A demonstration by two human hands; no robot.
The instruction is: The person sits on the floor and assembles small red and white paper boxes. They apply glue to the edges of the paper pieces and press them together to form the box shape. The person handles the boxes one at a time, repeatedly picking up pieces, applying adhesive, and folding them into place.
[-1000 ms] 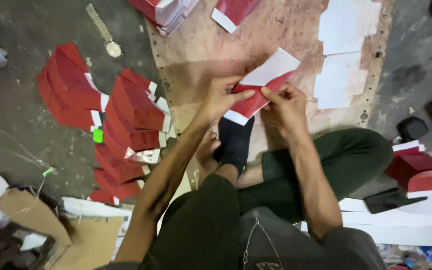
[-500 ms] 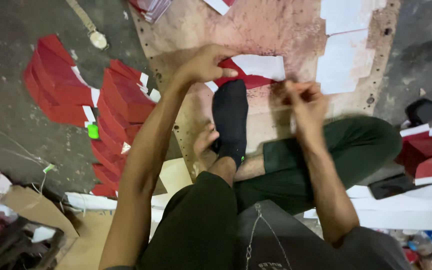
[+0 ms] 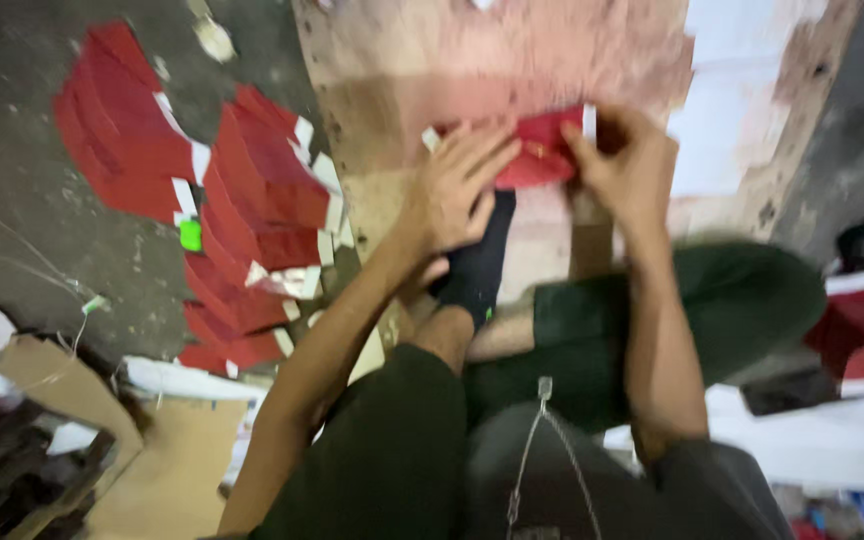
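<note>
I sit on the floor with a wooden board (image 3: 512, 60) in front of me. A red folded paper piece (image 3: 544, 150) with white edges lies flat on the board. My left hand (image 3: 457, 190) presses its left side with fingers spread. My right hand (image 3: 627, 165) holds down its right end. My foot in a black sock (image 3: 480, 262) rests just below the piece. The view is blurred by motion.
Rows of finished red paper pieces (image 3: 242, 210) lie overlapped on the grey floor at left. White sheets (image 3: 742, 90) sit on the board's right side. Red boxes (image 3: 862, 335) stand at right. Cardboard (image 3: 162, 470) and clutter fill the lower left.
The red piece was held up in both hands; now it lies flat on the board with both hands pressing on it. The camera has moved closer.
</note>
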